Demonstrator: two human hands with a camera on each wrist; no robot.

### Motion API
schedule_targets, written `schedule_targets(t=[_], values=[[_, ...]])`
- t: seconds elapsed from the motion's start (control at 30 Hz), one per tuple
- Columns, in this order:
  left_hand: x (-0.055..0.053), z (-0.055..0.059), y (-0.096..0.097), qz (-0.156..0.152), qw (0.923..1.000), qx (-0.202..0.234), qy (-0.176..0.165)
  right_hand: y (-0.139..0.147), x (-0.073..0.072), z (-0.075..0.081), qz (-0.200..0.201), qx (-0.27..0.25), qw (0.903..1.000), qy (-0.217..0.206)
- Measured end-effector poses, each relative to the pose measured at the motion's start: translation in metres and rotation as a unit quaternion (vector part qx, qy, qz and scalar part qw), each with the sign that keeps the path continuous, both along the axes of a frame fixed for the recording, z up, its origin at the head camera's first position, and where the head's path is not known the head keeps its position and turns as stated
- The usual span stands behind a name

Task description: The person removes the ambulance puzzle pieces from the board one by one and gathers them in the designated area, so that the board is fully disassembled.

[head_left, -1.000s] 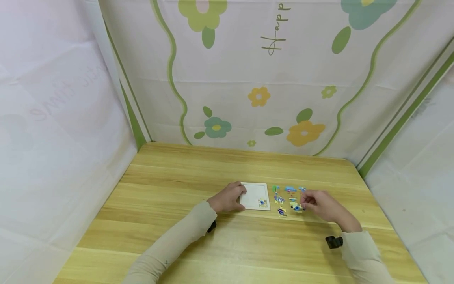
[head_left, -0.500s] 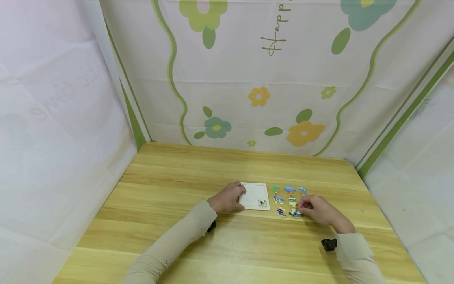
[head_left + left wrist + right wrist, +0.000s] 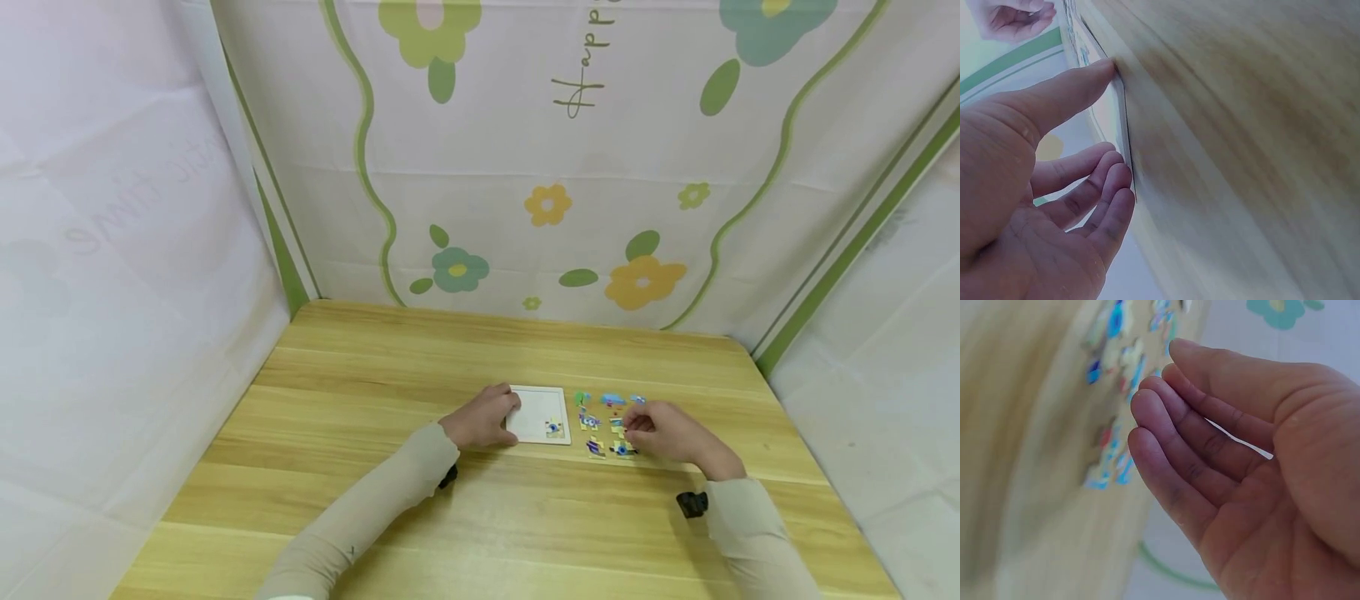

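My left hand point(image 3: 483, 417) grips the left side of a white puzzle tray point(image 3: 529, 410), thumb near its front corner and fingers farther back. In the left wrist view, the thumb and curled fingertips point(image 3: 1124, 175) meet the tray's edge. One jigsaw piece point(image 3: 554, 427) with a blue round spot lies in the tray's front right corner. To the right, several loose jigsaw pieces point(image 3: 589, 422) are spread in rows on the table. My right hand point(image 3: 667, 431) hovers over the right-hand ones, partly hiding a yellowish piece point(image 3: 617, 425). In the right wrist view its fingers are loosely bent with nothing between them.
The wooden table point(image 3: 420, 350) reaches back to a flowered white cloth point(image 3: 480, 150). White cloth walls point(image 3: 112, 250) stand at both sides. A small black device point(image 3: 692, 504) sits at the right wrist.
My right hand has moved left and slightly forward from the front right piece, which now sits a bit closer to its neighbour. My left hand and the tray have stayed put.
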State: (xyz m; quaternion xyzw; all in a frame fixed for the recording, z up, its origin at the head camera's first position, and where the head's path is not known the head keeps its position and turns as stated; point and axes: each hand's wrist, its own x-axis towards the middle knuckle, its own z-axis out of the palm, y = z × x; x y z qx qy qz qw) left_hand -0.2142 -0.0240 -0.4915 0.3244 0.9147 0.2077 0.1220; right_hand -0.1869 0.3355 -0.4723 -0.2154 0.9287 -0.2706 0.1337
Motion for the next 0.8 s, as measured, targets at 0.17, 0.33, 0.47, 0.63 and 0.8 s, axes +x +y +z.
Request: schedule_targets(t=[0.17,0.33,0.47,0.63,0.8], values=[[0.0,0.005,0.004,-0.001,0.9998,-0.02,0.004,-0.027,-0.007,0.013,0.029,0.023,0.9991,0.018],[0.001,0.009,0.011,-0.004,0.9998,-0.017,0.005,-0.059,-0.015,0.017,0.063,0.025,0.9976,0.015],[-0.001,0.007,0.016,-0.013,0.9998,-0.015,0.01,-0.082,-0.023,0.014,0.089,0.025,0.9955,0.023],[-0.002,0.005,0.018,-0.022,0.9996,-0.012,0.015,-0.101,-0.03,0.007,0.1,0.019,0.9947,0.018],[-0.004,0.001,0.018,-0.025,0.9994,-0.015,0.02,-0.111,-0.031,0.002,0.098,0.035,0.9942,0.026]])
